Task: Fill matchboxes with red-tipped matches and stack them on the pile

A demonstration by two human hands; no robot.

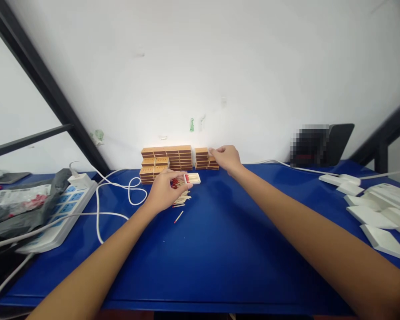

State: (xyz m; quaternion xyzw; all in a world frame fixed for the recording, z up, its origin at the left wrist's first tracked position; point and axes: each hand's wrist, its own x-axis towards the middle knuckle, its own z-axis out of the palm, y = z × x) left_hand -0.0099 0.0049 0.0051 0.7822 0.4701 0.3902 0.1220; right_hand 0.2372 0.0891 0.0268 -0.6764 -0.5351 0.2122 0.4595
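My left hand [168,189] is closed on the near end of a small white matchbox tray [194,178], which is filled with red-tipped matches. Under and beside that hand lies a pile of loose matches [183,199], partly covered by the fingers. One single match [178,217] rests apart, nearer to me. My right hand [227,158] is at the short stack of matchboxes [202,155], thumb and fingers pinched by its upper right side, above a lower part of the stack. What they grip, if anything, is too small to make out.
A larger stepped stack of matchboxes [173,155] stands against the wall at left. White cables and a power strip [65,209] lie further left, beside a dark plastic bag [23,204]. Several white trays [373,215] lie at right, with a dark object [340,142] behind them.
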